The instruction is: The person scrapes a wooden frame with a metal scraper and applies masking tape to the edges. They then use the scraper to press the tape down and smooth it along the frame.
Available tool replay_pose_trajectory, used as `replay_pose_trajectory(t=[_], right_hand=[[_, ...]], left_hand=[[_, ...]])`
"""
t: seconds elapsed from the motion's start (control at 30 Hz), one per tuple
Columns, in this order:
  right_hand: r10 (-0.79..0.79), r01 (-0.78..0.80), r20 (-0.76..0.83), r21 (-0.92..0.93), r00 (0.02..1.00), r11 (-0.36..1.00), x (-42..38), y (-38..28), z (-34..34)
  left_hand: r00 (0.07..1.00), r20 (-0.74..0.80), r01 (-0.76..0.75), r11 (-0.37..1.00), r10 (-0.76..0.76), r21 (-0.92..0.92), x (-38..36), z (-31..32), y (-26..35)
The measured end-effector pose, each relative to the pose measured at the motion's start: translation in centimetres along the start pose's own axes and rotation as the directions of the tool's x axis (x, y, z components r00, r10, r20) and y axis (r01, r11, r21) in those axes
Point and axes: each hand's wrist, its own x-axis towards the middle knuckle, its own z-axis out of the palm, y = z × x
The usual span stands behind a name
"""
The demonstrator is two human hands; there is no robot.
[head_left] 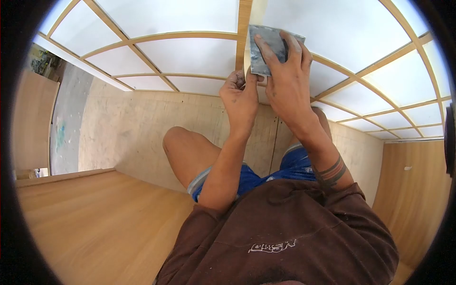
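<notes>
My right hand (290,78) holds a grey, smudged, square flat plate (272,37), its fingers spread over the face and bent at the edge. The plate lies against the panel's upright wooden bar (244,19), beside a pale narrow strip (247,52) along that bar. My left hand (240,97) is closed just below and left of the plate, fingers curled and pinched at the strip's lower end. What those fingertips grip is hidden. Both hands are close together, in front of the white panel with a wooden lattice (190,54).
Plywood flooring (128,123) lies under my bent legs. A wooden board (104,213) is at the lower left, and another wooden panel (413,185) stands at the right. Grey paint-marked ground (69,118) shows beyond the plywood at the left.
</notes>
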Motion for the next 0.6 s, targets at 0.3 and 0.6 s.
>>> replay_pose_trajectory(t=[0.3, 0.6], right_hand=[[0.011, -0.011, 0.006, -0.018, 1.0, 1.0, -0.01, -0.04, -0.14], [0.017, -0.017, 0.004, -0.044, 1.0, 0.999, 0.06, -0.25, 0.05]], left_hand=[[0.999, -0.02, -0.025, 1.0, 0.025, 0.008, 0.12, 0.18, 0.02], [0.998, -0.03, -0.052, 0.998, 0.053, 0.035, 0.17, 0.17, -0.03]])
